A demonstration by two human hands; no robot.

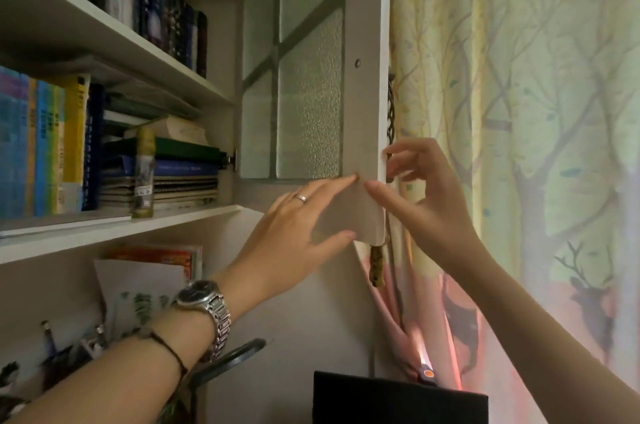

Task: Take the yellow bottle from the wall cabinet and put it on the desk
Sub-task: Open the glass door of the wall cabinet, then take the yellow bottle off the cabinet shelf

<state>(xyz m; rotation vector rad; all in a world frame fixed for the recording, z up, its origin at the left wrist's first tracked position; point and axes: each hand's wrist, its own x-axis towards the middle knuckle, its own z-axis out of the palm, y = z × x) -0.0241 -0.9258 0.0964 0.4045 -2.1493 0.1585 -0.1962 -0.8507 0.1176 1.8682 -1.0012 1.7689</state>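
The yellow bottle (143, 174) stands upright on the lower shelf of the wall cabinet (114, 226), in front of a stack of flat books. The cabinet door (363, 84), white-framed with frosted glass, is swung open to the right. My left hand (294, 226) lies flat with spread fingers against the door's lower corner. My right hand (422, 191) reaches around the door's outer edge, fingers loosely curled beside the dark handle (390, 111). Neither hand holds the bottle, which stands well to the left of both.
Upright books (45, 146) fill the shelves left of the bottle. Below the cabinet are papers (138, 285), pens in a holder (52, 351) and a dark monitor top (398, 399). A tree-patterned curtain (519, 111) hangs at the right.
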